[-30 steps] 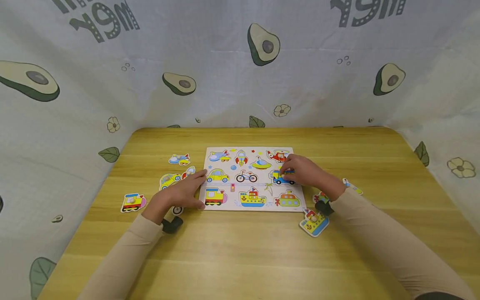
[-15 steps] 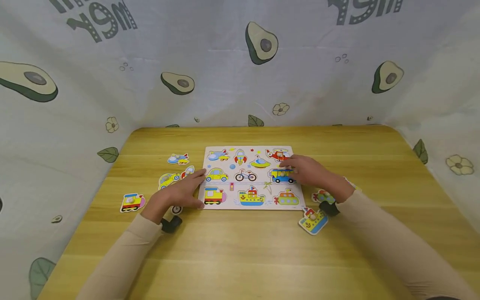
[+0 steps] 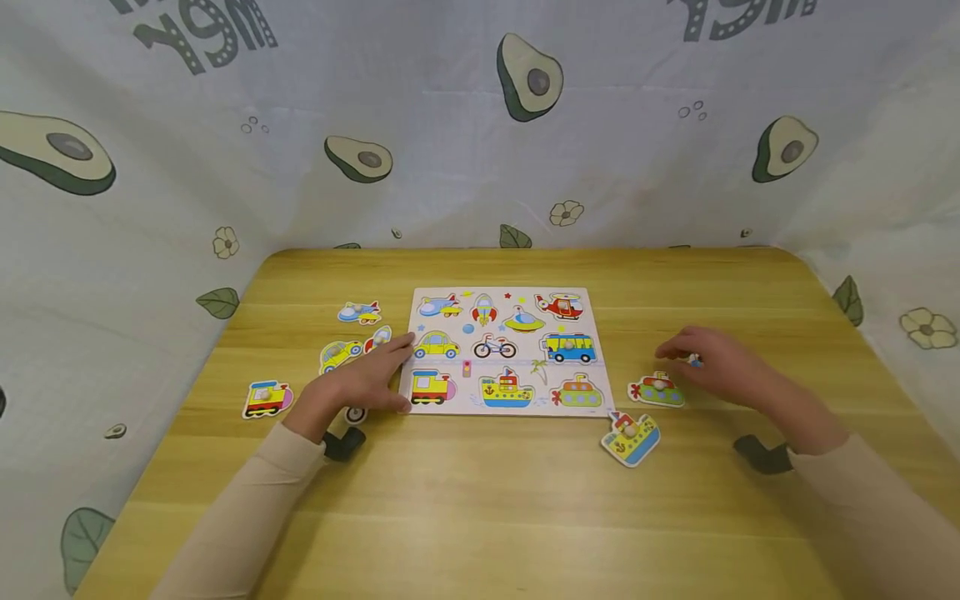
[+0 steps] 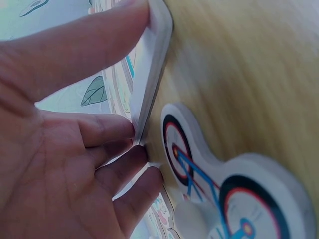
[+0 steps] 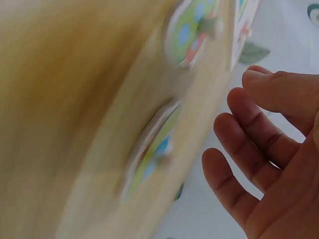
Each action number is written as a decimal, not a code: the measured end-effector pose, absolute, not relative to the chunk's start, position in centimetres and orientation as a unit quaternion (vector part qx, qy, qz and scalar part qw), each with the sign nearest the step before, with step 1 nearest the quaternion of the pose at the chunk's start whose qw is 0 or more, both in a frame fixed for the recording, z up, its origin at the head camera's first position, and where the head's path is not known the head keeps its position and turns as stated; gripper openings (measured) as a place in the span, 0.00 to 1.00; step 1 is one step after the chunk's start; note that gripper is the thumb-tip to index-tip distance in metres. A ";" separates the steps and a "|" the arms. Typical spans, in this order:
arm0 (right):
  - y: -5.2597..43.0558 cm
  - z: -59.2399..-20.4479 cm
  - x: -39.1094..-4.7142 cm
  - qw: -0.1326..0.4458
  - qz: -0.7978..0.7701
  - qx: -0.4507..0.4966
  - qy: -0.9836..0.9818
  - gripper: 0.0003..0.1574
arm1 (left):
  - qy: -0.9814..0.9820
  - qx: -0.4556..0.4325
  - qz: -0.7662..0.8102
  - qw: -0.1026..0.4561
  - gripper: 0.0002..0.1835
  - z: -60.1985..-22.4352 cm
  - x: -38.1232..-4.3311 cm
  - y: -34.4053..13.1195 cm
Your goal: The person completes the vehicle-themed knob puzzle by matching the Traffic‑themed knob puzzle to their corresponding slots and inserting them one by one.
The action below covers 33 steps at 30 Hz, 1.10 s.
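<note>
A puzzle board (image 3: 467, 402) printed with vehicles lies mid-table. My left hand (image 3: 367, 379) touches its left edge, with the thumb on the near corner in the left wrist view. Beside that hand lies a bicycle piece (image 4: 232, 169). The bus piece (image 3: 577, 350), with its knob up, sits in its place on the board. To the right of the board, my right hand (image 3: 720, 362) hovers with loosely bent fingers and nothing in them. Under it is a green, yellow and blue piece (image 5: 154, 154), mostly hidden in the head view. The submarine piece (image 3: 657, 389) lies close by.
A ship piece (image 3: 632, 440) lies at the board's near right corner. Left of the board are the plane (image 3: 359, 312), car (image 3: 339, 354), rocket (image 3: 378, 337) and train (image 3: 266, 400) pieces. A patterned cloth (image 3: 450, 167) hangs behind the wooden table (image 3: 480, 508).
My right hand has let go of the bus piece, leaving it on the board, and has moved right over the loose pieces. The left hand stays at the board's edge.
</note>
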State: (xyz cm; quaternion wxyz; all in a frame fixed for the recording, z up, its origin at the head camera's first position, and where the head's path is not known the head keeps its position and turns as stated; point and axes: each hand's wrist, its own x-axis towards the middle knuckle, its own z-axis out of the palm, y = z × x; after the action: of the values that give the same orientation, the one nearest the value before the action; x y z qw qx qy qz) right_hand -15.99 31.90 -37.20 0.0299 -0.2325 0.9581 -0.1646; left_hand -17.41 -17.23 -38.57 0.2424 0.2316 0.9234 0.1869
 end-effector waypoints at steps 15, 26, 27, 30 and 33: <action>37.0 -39.1 -16.1 0.000 -0.150 -0.207 0.967 0.12 | 0.920 0.234 0.198 0.243 0.50 -38.6 -17.5 -17.2; 37.5 -39.3 -16.4 0.076 -0.191 -0.164 0.965 0.17 | 0.921 0.232 0.197 0.241 0.50 -38.5 -17.5 -17.3; 37.6 -39.4 -16.4 0.077 -0.194 -0.160 0.965 0.17 | 0.921 0.232 0.197 0.242 0.51 -38.5 -17.5 -17.3; 37.6 -39.4 -16.4 0.081 -0.204 -0.152 0.964 0.15 | 0.921 0.229 0.197 0.244 0.51 -38.6 -17.5 -17.3; 37.7 -39.4 -16.4 0.081 -0.211 -0.147 0.963 0.12 | 0.922 0.227 0.196 0.245 0.51 -38.7 -17.6 -17.3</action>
State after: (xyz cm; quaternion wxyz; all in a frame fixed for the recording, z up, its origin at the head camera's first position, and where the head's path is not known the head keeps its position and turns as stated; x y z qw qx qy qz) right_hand -16.37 37.70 -39.44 0.0807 -0.1466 0.9630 -0.2114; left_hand -17.56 -17.31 -38.68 0.2449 0.2275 0.9218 0.1964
